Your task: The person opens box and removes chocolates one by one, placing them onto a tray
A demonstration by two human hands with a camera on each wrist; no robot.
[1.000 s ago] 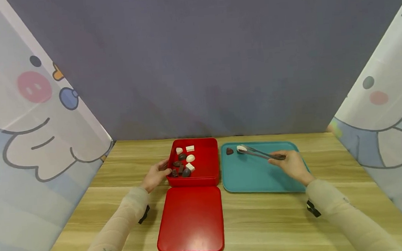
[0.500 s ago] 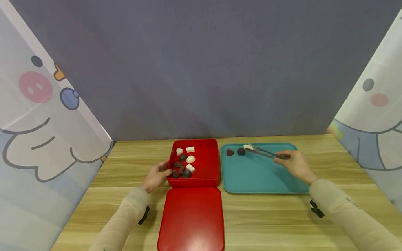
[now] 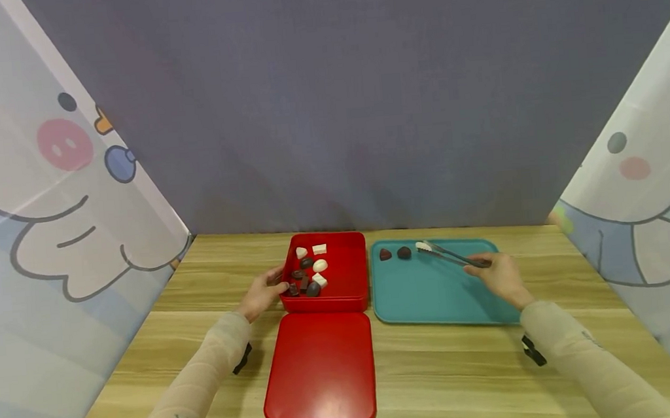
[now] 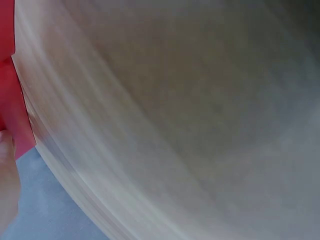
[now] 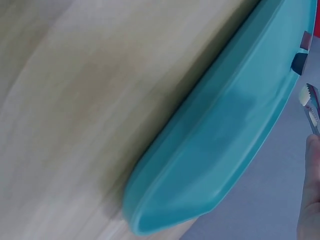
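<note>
My right hand [image 3: 502, 278] holds a pair of tongs [image 3: 457, 256] over the teal tray [image 3: 436, 293]. Their pale, toothed tips hang above the tray's back part, apart from the chocolates, with nothing clearly seen between them. Two dark chocolates lie at the tray's back left: a reddish-brown one [image 3: 385, 254] and a rounder, darker one [image 3: 404, 253]. At the red box [image 3: 345, 267], my left hand [image 3: 261, 293] grips the left wall near the front corner. In the left wrist view only part of that hand [image 4: 7, 175] shows against the red wall.
Several white and dark chocolates, among them a white oval one [image 3: 320, 265], lie in the box's left half. A red lid [image 3: 320, 367] lies flat before the box. A grey partition [image 3: 362, 102] rises behind the wooden table [image 3: 430, 372].
The tongs have let go of the round dark chocolate, which now rests on the tray beside the reddish-brown one. My right hand has drawn right with the tongs. The left hand stays put.
</note>
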